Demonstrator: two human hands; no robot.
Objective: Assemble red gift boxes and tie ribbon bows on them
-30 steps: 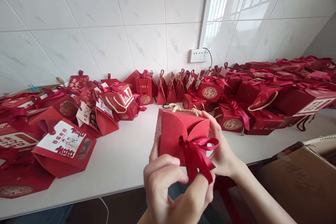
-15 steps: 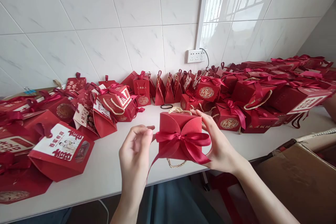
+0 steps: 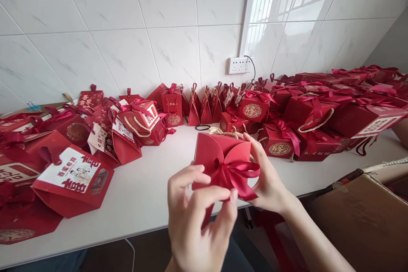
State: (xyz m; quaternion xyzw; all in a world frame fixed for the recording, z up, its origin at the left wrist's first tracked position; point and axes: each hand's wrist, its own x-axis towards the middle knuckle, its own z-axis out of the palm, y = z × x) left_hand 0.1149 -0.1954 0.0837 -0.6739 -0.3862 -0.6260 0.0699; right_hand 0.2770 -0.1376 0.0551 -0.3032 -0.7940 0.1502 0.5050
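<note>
I hold a small red gift box [image 3: 215, 153] above the front edge of the white table [image 3: 153, 195]. It has curved flaps, a gold rope handle [image 3: 219, 131] and a dark red ribbon bow [image 3: 237, 174] on its front. My right hand [image 3: 266, 176] grips the box from the right side, fingers wrapped behind it. My left hand [image 3: 194, 216] is in front of the box, thumb and fingers pinched on the lower tail of the ribbon.
Red gift boxes and bags crowd the table along the tiled wall: a windowed bag [image 3: 73, 178] at left, cone-shaped bags [image 3: 205, 108] in the middle, larger boxes [image 3: 318, 110] at right. A wall socket [image 3: 239, 65] sits above. A cardboard box [image 3: 360, 216] stands low right.
My left hand has come back from the left of the box to its front and pinched the ribbon tail. The box has turned slightly in my right hand.
</note>
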